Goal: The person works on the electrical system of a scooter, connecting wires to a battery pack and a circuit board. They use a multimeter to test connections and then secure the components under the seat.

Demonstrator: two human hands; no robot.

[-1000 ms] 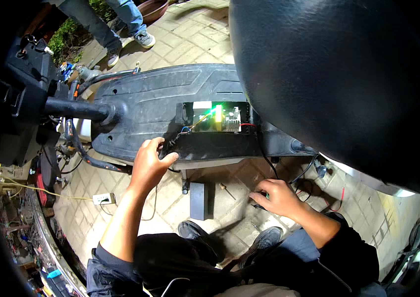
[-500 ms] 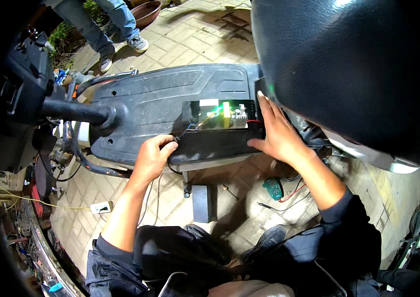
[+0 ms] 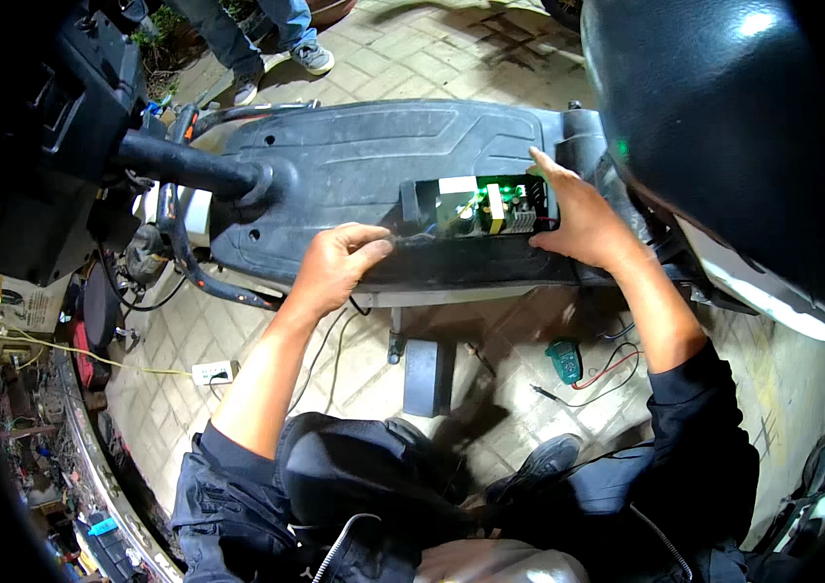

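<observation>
Meter (image 3: 565,360) down, my right hand (image 3: 589,225) is freed for the board (image 3: 481,205), spread wide at its end; left hand (image 3: 333,267) pinched, hold unclear

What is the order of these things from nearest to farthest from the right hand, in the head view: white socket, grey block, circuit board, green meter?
From the right hand:
1. Circuit board: just to its left.
2. Green meter: below it in the picture.
3. Grey block: lower left.
4. White socket: far left.
</observation>
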